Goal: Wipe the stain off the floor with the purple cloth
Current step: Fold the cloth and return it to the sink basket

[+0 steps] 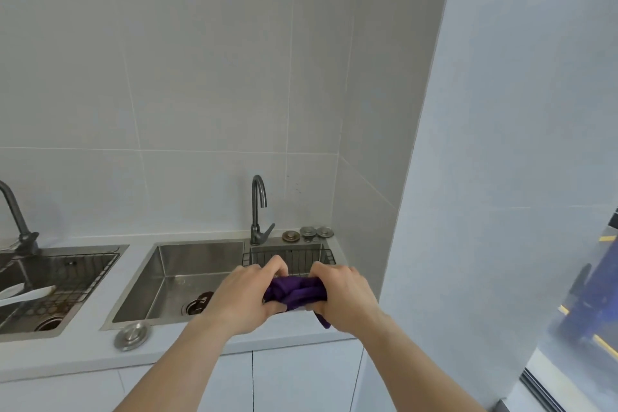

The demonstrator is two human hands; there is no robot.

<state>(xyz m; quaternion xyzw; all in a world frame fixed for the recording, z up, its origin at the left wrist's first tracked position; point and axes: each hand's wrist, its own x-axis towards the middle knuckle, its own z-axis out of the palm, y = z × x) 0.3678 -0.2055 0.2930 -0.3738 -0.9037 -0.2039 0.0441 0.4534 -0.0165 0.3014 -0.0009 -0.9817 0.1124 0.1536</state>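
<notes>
The purple cloth (296, 293) is bunched and twisted between both my hands, above the right end of a steel sink (160, 281). My left hand (245, 298) grips its left end and my right hand (344, 296) grips its right end, with a small purple corner hanging below the right hand. The floor and any stain on it are out of view.
A dark tap (259, 211) stands behind the sink, with a wire basket (291, 259) under it and three metal plugs (307, 234) beside it. A second sink (50, 291) with a tap is at the left. A loose plug (131, 335) lies on the white counter. A wall rises at the right.
</notes>
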